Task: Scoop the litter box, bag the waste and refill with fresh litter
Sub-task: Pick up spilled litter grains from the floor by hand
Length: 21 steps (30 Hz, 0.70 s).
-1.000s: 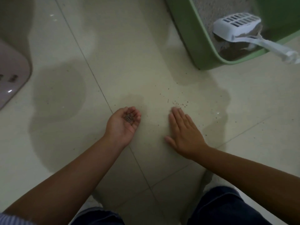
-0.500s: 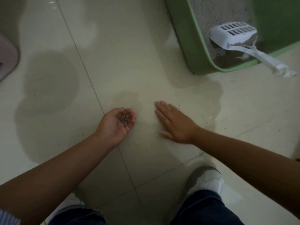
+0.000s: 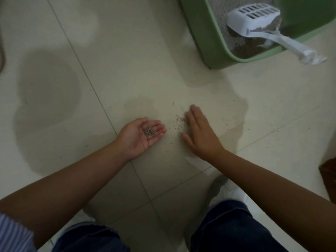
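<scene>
- Left hand: palm up, fingers gently cupped and relaxed, cradling a small heap of grey litter grains at the base of the fingers; forearm stretched forward from the lower left, striped sleeve at the elbow end.
- Right hand: palm down on the tiled floor, fingers straight and close together, thumb spread toward the left hand, gripping nothing; forearm running in from the lower right.
- Scattered litter specks on the floor just beside the right fingertips, between both hands.
- Green litter box at the upper right, well apart from both hands.
- White scoop resting inside, handle over the box rim.
</scene>
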Each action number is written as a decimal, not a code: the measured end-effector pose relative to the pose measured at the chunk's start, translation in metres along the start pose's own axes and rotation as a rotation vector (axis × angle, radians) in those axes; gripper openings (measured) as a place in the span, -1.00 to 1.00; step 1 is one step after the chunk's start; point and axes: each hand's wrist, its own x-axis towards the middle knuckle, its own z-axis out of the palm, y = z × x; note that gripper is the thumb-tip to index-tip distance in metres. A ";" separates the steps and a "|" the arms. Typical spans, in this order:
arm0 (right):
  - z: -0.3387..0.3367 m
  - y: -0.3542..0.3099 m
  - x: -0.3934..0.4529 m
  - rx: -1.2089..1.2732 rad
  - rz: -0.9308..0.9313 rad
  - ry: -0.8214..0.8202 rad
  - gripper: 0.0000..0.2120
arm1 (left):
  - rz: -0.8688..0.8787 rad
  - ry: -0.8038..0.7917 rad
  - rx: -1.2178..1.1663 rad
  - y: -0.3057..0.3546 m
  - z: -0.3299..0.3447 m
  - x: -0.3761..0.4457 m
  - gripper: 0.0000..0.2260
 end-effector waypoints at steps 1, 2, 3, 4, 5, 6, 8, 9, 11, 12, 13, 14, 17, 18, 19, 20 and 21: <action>0.005 -0.002 -0.004 -0.001 -0.047 -0.016 -0.35 | -0.002 0.002 0.007 0.001 -0.001 0.000 -0.64; 0.009 -0.003 -0.008 0.010 -0.090 -0.028 -0.37 | -0.003 0.003 0.012 0.001 -0.001 0.000 -0.64; 0.008 -0.004 -0.010 0.023 -0.132 -0.032 -0.41 | -0.005 0.002 0.017 0.001 -0.001 0.001 -0.64; 0.005 -0.004 -0.011 0.031 -0.170 -0.030 -0.45 | -0.007 0.001 0.023 0.001 -0.002 0.001 -0.64; 0.003 -0.003 -0.010 0.034 -0.195 -0.012 -0.49 | -0.008 0.001 0.029 0.001 -0.002 0.002 -0.64; -0.001 -0.001 -0.009 0.033 -0.200 0.025 -0.50 | -0.008 0.001 0.034 0.001 -0.002 0.002 -0.64; -0.010 0.001 -0.003 0.011 -0.100 0.118 -0.50 | -0.004 0.000 0.039 0.001 -0.003 0.003 -0.64; -0.015 0.001 0.000 0.020 0.005 0.148 -0.50 | -0.002 -0.002 0.039 0.000 -0.003 0.004 -0.64; -0.021 -0.003 0.006 0.063 0.164 0.144 -0.50 | 0.002 -0.005 0.039 0.000 -0.003 0.004 -0.64; -0.021 -0.005 0.009 0.088 0.197 0.133 -0.50 | 0.003 -0.005 0.039 -0.001 -0.003 0.004 -0.64; -0.021 -0.007 0.012 0.119 0.228 0.131 -0.49 | 0.004 -0.006 0.039 -0.001 -0.003 0.005 -0.64; -0.021 -0.011 0.014 0.153 0.263 0.139 -0.48 | 0.006 -0.008 0.039 -0.001 -0.003 0.005 -0.64; -0.017 -0.018 0.017 0.175 0.281 0.125 -0.57 | 0.008 -0.014 0.040 -0.001 -0.005 0.005 -0.64; -0.017 -0.020 0.017 0.162 0.262 0.125 -0.63 | 0.006 -0.015 0.042 0.000 -0.005 0.005 -0.64; -0.016 -0.022 0.017 0.148 0.241 0.138 -0.69 | 0.004 -0.016 0.046 0.000 -0.005 0.005 -0.64; -0.015 -0.022 0.016 0.139 0.209 0.172 -0.75 | 0.004 -0.018 0.049 0.000 -0.005 0.005 -0.64; -0.014 -0.021 0.016 0.132 0.181 0.208 -0.81 | 0.004 -0.021 0.050 0.000 -0.005 0.005 -0.64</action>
